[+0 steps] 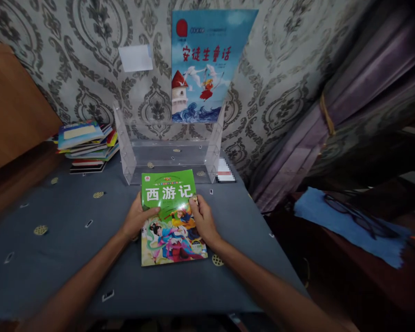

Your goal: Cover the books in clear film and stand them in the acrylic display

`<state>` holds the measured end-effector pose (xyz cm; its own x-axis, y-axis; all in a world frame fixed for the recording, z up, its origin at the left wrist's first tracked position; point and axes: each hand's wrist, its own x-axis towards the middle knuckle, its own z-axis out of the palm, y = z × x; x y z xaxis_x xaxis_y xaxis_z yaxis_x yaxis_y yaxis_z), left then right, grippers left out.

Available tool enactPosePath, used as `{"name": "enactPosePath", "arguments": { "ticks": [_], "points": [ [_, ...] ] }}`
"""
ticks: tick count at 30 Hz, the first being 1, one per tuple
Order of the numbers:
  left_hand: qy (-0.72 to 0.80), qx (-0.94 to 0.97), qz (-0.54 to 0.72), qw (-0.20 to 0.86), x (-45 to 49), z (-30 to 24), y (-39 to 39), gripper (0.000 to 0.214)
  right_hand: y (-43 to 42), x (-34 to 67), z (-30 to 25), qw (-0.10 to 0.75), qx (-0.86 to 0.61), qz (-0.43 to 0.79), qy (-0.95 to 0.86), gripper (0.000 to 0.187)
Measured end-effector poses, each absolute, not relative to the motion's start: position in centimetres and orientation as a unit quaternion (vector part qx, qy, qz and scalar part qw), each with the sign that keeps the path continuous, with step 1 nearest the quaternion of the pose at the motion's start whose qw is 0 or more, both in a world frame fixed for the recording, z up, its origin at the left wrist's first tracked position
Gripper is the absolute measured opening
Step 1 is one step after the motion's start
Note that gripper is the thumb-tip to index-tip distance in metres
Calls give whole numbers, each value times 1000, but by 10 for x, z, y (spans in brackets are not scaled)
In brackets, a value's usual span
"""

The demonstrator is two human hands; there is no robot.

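Observation:
My left hand (137, 219) and my right hand (204, 220) grip the two side edges of a softcover "Journey to the West" picture book (169, 235) with a green and illustrated cover. The book is tilted, its top edge pointing toward a clear acrylic book stand (169, 157) and almost reaching the stand's front. A blue "Andersen's Fairy Tales" book (200, 64) stands upright on the stand, leaning against the wall. Part of the stand's front is hidden behind the green book.
A stack of children's books (86, 146) lies left of the stand on a grey-blue tablecloth (55, 258), which is scattered with small round discs and tags. A blurred white-and-red object (224, 170) sits right of the stand. Purple curtains (352, 106) hang at the right.

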<state>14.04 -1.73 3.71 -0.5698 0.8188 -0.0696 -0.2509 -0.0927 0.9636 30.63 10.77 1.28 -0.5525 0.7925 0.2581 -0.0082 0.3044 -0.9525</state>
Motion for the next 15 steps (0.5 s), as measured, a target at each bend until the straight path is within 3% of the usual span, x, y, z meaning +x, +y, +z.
{"name": "enactPosePath", "arguments": {
  "ticks": [15],
  "points": [
    [541, 336, 590, 496, 130, 35, -33, 69, 129, 307, 16, 417, -238, 565, -671, 37]
  ]
}}
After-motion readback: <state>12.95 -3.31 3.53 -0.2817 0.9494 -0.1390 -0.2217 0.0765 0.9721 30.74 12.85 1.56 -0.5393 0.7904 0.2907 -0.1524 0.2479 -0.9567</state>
